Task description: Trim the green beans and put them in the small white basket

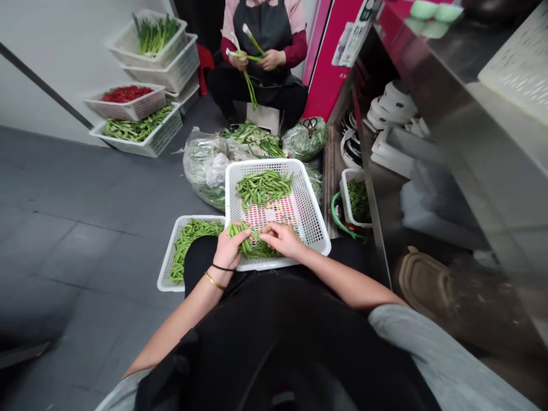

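Several green pods are gripped in your left hand over the white basket's near side, your right hand's grip beside them unclear; you're seemingly picking through them, the next move calling for a light pinch.

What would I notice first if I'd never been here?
Probably the big white perforated plastic basket in the middle, where the left hand holds slender green pods close beside the right hand. Then perhaps the bright pink upright panel beyond, right of centre, and the bright red vegetables in a pale plastic crate at upper left.
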`<action>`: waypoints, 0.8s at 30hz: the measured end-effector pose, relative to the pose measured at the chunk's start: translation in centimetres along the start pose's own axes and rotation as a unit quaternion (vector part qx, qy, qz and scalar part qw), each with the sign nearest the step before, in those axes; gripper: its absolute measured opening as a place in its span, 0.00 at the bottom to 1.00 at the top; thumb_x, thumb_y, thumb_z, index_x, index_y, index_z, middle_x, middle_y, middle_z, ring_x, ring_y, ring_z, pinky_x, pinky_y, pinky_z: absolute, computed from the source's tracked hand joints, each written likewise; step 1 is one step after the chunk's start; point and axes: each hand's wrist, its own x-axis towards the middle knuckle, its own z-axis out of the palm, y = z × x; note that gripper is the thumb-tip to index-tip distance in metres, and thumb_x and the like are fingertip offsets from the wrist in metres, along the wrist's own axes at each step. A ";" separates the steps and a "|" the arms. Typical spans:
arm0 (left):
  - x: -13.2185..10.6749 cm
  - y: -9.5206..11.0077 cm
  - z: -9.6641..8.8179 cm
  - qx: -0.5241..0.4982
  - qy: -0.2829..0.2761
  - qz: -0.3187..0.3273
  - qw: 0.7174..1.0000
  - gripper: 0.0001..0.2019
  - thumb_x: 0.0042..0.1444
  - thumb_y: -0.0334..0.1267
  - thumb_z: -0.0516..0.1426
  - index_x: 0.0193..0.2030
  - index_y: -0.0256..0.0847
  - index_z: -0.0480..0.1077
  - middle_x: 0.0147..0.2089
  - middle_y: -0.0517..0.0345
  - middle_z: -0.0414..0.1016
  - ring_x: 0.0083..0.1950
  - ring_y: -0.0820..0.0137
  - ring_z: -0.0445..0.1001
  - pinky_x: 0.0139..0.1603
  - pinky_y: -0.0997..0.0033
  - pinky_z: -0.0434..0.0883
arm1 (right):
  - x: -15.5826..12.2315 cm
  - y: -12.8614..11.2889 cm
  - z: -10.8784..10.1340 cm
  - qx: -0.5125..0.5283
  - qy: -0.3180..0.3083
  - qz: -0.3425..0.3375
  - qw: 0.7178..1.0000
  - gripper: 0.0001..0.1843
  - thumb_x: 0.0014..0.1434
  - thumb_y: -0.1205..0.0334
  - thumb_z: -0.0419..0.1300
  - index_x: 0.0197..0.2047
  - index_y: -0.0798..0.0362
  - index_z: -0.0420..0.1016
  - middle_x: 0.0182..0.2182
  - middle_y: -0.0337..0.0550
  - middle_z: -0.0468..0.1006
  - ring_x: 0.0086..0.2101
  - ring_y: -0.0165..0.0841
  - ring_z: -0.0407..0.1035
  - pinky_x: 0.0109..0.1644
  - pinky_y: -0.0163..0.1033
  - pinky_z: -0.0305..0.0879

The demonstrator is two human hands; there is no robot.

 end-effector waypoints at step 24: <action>-1.1 1.3 -1.4 0.056 -0.221 -0.129 0.965 0.13 0.39 0.35 0.66 0.32 0.36 0.70 0.24 0.58 0.72 0.24 0.72 0.70 0.26 0.73 0.67 | -0.4 -2.2 -4.2 -0.291 -0.052 -0.180 0.938 0.15 0.63 0.54 0.51 0.44 0.56 0.69 0.41 0.52 0.72 0.37 0.35 0.67 0.39 0.39 0.63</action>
